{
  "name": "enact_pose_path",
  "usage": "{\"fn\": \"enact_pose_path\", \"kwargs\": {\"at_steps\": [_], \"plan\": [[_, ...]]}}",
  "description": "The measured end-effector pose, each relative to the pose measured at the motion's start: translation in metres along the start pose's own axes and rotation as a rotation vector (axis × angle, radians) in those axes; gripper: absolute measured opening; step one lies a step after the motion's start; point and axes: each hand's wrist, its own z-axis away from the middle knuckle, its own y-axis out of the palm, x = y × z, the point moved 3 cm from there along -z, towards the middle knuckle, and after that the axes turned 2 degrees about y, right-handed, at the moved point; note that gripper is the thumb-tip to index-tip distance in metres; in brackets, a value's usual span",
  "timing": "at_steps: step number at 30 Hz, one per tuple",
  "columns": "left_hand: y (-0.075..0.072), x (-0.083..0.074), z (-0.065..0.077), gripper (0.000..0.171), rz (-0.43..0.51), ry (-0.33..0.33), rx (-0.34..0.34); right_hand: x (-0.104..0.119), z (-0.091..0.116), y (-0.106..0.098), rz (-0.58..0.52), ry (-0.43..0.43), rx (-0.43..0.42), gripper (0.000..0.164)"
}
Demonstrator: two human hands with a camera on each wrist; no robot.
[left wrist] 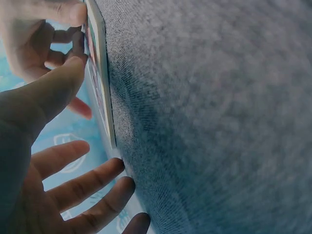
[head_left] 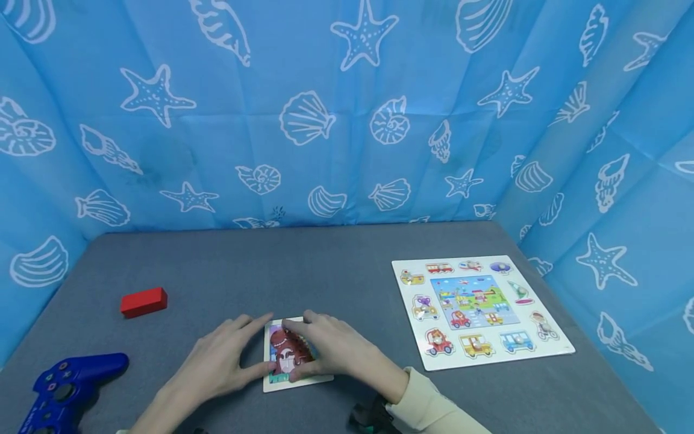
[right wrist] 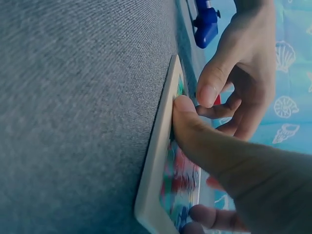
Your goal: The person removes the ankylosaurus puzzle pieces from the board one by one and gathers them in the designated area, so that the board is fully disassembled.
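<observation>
A small pale-rimmed puzzle board (head_left: 301,384) with a red-brown dinosaur picture (head_left: 282,341) lies flat on the grey table, between both hands. At its left side, my left hand (head_left: 217,358) has its thumb and fingers spread, with the thumb tip by the board's edge. My right hand (head_left: 341,346) reaches over the board's right part and covers some of the picture. In the right wrist view, the right thumb (right wrist: 195,129) touches the puzzle board (right wrist: 155,170) near its rim, while fingertips rest at the far side. No lifted piece is visible.
A large white peg puzzle board (head_left: 403,301) with vehicle pieces lies at the right. On the left are a red block (head_left: 143,302) and a blue game controller (head_left: 67,386). A blue shell-patterned curtain (head_left: 347,150) hangs behind the table (head_left: 217,271).
</observation>
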Motion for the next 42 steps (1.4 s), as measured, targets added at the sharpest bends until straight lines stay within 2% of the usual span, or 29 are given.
{"fn": "enact_pose_path", "kwargs": {"at_steps": [4,11,20,26,30,38,42], "plan": [[0.001,0.0,-0.001,0.088,-0.01,0.009,-0.003,0.001,-0.001,0.002,-0.001,0.067,0.038,0.091],[0.002,-0.002,-0.002,0.092,-0.047,0.019,-0.014,0.001,-0.001,0.003,-0.038,0.129,0.042,0.091],[0.006,-0.004,-0.002,0.097,-0.064,-0.032,-0.02,-0.009,0.006,-0.008,0.002,0.045,0.037,0.089],[0.005,-0.004,-0.001,0.1,-0.07,-0.038,-0.022,-0.013,0.003,-0.014,-0.085,0.09,0.067,0.094],[0.006,-0.004,-0.001,0.102,-0.074,-0.042,-0.015,-0.012,-0.003,-0.014,-0.104,0.121,0.093,0.1],[0.009,-0.003,-0.002,0.103,-0.073,-0.067,-0.014,-0.006,-0.018,-0.013,-0.105,0.134,0.193,0.101],[0.01,-0.003,-0.002,0.104,-0.066,-0.068,-0.031,-0.002,-0.023,-0.012,-0.104,0.109,0.233,0.101]]}}
